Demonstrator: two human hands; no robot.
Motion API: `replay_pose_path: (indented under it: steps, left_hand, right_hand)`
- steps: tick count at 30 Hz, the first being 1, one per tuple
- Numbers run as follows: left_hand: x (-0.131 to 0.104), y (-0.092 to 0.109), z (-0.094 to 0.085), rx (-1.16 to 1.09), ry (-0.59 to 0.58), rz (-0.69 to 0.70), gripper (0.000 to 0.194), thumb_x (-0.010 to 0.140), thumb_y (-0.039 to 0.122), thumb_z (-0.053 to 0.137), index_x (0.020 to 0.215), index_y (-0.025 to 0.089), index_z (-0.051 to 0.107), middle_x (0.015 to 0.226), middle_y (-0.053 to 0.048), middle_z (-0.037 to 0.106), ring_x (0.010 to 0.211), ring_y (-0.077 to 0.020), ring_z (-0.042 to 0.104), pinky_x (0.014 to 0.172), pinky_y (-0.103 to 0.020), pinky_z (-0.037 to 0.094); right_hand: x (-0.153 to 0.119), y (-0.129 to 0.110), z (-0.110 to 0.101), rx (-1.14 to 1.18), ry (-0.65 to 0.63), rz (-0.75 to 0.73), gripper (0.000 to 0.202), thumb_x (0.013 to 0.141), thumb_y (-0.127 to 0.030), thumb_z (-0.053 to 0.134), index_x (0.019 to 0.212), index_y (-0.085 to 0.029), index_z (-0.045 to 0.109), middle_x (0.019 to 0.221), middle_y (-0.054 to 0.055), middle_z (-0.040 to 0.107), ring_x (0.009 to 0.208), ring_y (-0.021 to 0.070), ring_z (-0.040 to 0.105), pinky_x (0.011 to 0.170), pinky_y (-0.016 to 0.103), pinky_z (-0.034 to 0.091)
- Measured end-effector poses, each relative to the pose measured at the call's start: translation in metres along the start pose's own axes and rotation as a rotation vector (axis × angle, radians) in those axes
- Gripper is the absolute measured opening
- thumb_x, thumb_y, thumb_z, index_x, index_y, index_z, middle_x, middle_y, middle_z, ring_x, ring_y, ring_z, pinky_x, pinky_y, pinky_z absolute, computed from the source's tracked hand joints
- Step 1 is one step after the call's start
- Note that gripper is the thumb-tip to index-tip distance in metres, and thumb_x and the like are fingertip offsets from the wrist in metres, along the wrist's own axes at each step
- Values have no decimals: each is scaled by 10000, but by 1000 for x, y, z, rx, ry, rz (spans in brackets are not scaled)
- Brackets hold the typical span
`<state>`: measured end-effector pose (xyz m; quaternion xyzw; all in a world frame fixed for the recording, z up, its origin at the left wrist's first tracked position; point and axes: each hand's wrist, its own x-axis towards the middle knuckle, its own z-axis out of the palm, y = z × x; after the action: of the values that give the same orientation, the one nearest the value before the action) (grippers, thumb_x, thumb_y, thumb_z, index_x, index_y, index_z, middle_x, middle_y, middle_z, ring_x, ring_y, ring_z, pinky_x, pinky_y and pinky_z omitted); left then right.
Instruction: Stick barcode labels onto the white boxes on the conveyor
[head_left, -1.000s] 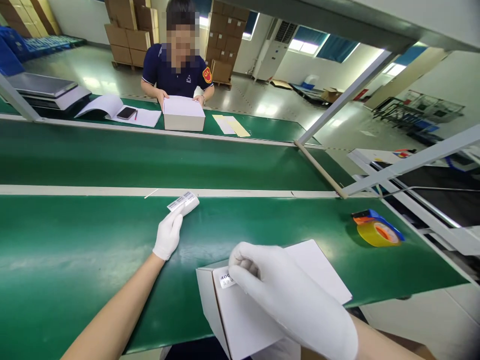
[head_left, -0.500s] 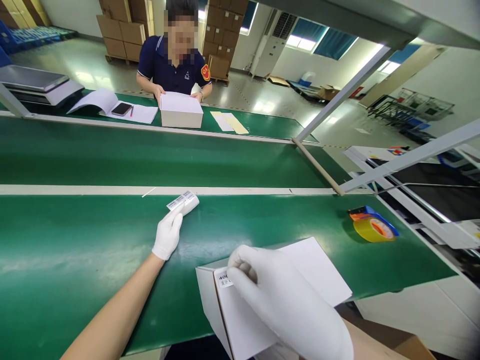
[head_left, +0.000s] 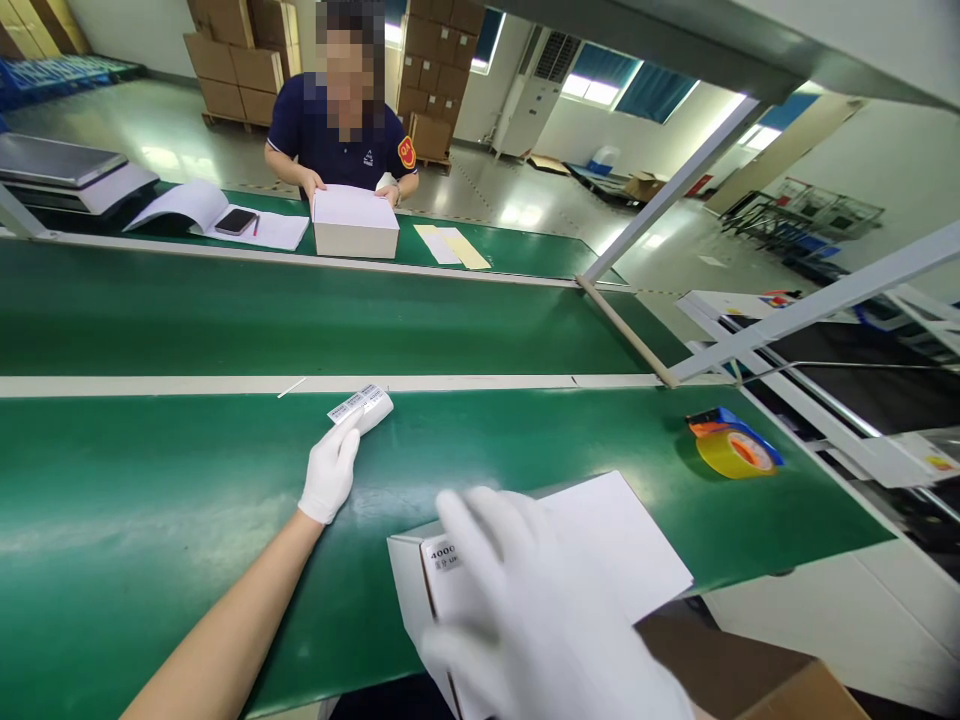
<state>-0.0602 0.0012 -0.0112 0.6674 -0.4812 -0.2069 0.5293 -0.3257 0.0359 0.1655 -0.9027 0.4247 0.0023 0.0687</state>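
Gloves, white ones, cover both of this person's hands at the green bench point(head_left: 150, 520). Farthest left of the white box point(head_left: 525, 560), the left hand point(head_left: 328, 478) pinches a roll of labels point(head_left: 362, 405) against the bench, exactly where it was a second ago, so the roll has not been fed on. At the box's near-left corner sits a small sticker point(head_left: 441, 553) reading "4000" with smaller print below that I cannot make out. The right hand point(head_left: 525, 610), which was pressing fingertips onto that sticker half a second ago, now lies looser and flatter, fingers spread over the lid and gripping nothing; I judge the sticker is on. Right of the box lies a yellow tape roll point(head_left: 731, 450). Beyond the box, across the belt, a co-worker point(head_left: 337, 120) with a "QA" sleeve patch holds another box.
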Motion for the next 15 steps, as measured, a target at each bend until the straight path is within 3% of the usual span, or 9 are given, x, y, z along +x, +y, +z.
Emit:
replay_pose_path:
  steps: [1,3,6,8,10,12,15]
  left_hand:
    - [0,0,0,5,0,-1,572,1014,529,433,1391,147,632,1441,-57,555,1395,-196,500,1225,-285,403]
    - [0,-1,-1,9,-2,7,570,1014,528,437,1391,148,632,1439,-54,558,1395,-194,500,1228,-278,399]
    - [1,-4,-3,20,-3,19,566,1015,521,438,1397,147,625,1436,-49,560,1392,-187,503,1240,-274,381]
    - [2,-6,-3,27,-3,27,563,1016,523,434,1395,153,628,1438,-45,559,1395,-187,500,1238,-277,384]
    - [4,-9,-3,36,-1,21,546,1017,525,435,1390,181,634,1437,-30,561,1396,-185,498,1238,-283,384]
    - [8,-13,-1,44,-1,2,522,1017,524,436,1394,220,631,1440,-12,559,1400,-184,494,1246,-296,374]
    - [13,-22,-3,53,8,-8,526,1022,525,413,1398,224,626,1447,-15,553,1405,-195,489,1262,-322,353]
  right_hand:
    - [-6,5,10,-3,125,-179,777,771,-542,761,1432,-221,509,1358,135,507,1194,394,497,932,513,484]
    - [-15,16,25,-69,223,-416,947,725,-680,738,1468,-158,470,1531,178,318,1354,471,318,1074,618,370]
    - [-22,34,24,-131,154,-411,1037,652,-642,783,1476,-106,452,1579,225,165,1414,503,160,1131,678,234]
    - [-22,46,12,-104,59,-364,992,645,-519,823,1487,-152,449,1599,196,106,1436,485,108,1150,665,199]
    - [-18,57,1,-66,-17,-385,953,673,-413,818,1519,-235,416,1587,159,140,1420,458,157,1151,657,180]
    - [-13,65,-7,-41,-56,-429,952,675,-322,789,1534,-290,380,1457,150,314,1279,402,333,1085,630,272]
    - [-13,70,-10,-56,-52,-449,909,644,-175,716,1488,-286,398,1146,110,432,999,263,415,897,444,392]
